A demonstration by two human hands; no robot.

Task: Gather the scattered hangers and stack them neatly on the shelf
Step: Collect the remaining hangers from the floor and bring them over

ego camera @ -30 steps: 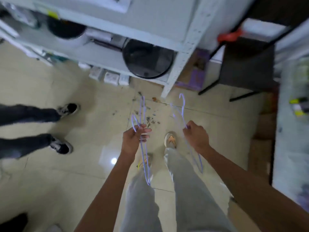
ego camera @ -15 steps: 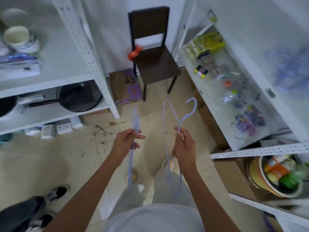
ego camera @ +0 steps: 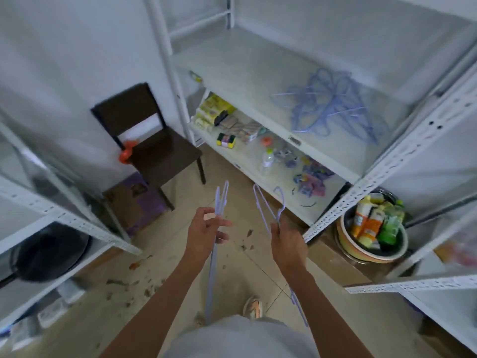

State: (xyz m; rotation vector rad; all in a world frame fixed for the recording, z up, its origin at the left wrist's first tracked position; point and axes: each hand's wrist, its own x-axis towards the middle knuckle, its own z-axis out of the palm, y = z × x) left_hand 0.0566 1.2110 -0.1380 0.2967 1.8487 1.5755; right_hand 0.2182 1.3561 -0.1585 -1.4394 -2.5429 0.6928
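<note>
Gripping lilac hangers (ego camera: pixel 220 202), left hand (ego camera: pixel 204 232) loosely pinching, right hand (ego camera: pixel 286 241) clenched, forearms outstretched

Bare shelf (ego camera: pixel 232 63) left of hanger pile (ego camera: pixel 333 102)

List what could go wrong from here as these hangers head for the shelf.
1. The left hand grips its hangers only loosely with the fingertips; they may slip.
2. The pile of hangers on the shelf lies tangled; adding more could snag rather than stack.
3. The hook of the hanger in the right hand could catch the perforated shelf post.
</note>
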